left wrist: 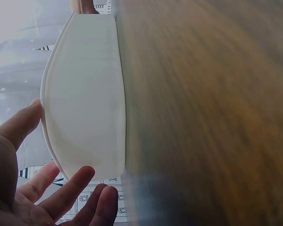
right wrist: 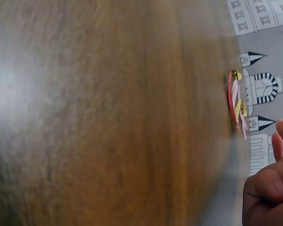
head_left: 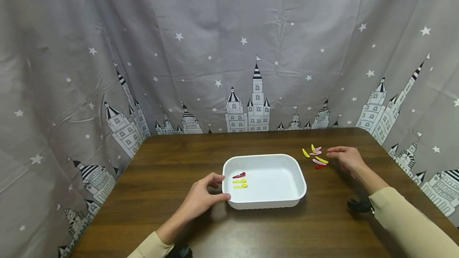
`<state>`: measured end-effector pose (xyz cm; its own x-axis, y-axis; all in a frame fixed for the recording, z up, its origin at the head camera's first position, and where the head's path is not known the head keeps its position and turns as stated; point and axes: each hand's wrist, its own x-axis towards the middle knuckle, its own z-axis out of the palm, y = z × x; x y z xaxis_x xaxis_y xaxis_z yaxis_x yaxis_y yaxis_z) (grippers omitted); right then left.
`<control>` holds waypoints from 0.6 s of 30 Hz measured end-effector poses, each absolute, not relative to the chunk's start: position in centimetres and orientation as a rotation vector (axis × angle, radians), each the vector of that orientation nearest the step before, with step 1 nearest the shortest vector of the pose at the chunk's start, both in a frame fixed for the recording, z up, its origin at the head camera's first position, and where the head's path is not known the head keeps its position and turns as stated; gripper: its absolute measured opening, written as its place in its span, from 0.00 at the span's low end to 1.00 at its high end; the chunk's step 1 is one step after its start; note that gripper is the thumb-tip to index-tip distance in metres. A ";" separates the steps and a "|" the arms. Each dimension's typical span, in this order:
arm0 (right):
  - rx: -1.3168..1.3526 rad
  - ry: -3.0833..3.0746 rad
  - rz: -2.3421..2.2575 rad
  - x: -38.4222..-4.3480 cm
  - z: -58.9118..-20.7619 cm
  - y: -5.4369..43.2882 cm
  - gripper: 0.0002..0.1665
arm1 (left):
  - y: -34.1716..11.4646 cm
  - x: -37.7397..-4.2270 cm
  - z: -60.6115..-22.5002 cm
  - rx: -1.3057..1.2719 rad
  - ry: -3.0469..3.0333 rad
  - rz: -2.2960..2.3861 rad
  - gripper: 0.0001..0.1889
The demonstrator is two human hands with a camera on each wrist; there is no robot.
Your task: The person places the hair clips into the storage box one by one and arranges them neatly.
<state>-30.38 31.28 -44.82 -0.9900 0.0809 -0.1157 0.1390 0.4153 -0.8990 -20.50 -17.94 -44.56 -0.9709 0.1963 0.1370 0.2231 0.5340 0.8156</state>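
A white rectangular tray point(head_left: 265, 204) holds one red hair clip point(head_left: 239, 175) and two yellow hair clips point(head_left: 240, 185), lined up near its left end. My left hand point(head_left: 201, 198) rests thumb and fingertips on the rim at that end; in the left wrist view the other fingers lie loosely beside the tray's outer wall point(left wrist: 85, 94). To the tray's right lies a loose group of pink, yellow and red snap hair clips point(head_left: 319, 162). My right hand point(head_left: 347, 157) hovers just right of them, fingers loosely bent, with nothing visible between them.
Everything stands on a brown wooden table point(head_left: 172, 154). A grey curtain point(head_left: 201, 31) printed with castles and stars hangs behind its far edge and along the sides. Dark wrist devices show below both forearms, one point(head_left: 359, 205) by the right sleeve.
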 end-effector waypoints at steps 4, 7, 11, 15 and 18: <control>0.210 2.572 -1.695 -30.5 -45.4 31.7 0.29 | -17.9 -20.5 -44.6 -0.387 -2.724 -1.438 0.25; 0.217 2.551 -1.713 -30.5 -45.7 31.9 0.30 | -17.9 -20.6 -44.5 -0.385 -2.724 -1.445 0.26; 0.244 2.519 -1.739 -30.6 -46.2 32.1 0.28 | -17.9 -20.5 -44.5 -0.369 -2.730 -1.460 0.26; 0.239 2.513 -1.730 -30.6 -46.4 32.2 0.29 | -17.9 -20.5 -44.5 -0.364 -2.734 -1.454 0.26; 0.214 2.548 -1.669 -30.7 -46.5 32.1 0.30 | -18.0 -20.5 -44.5 -0.362 -2.734 -1.449 0.26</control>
<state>-30.67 32.12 -46.49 -0.9864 0.0689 -0.1495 0.1645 0.3939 -0.9043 -20.55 -17.97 -44.53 -0.9727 0.1913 0.1313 0.2160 0.5403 0.8133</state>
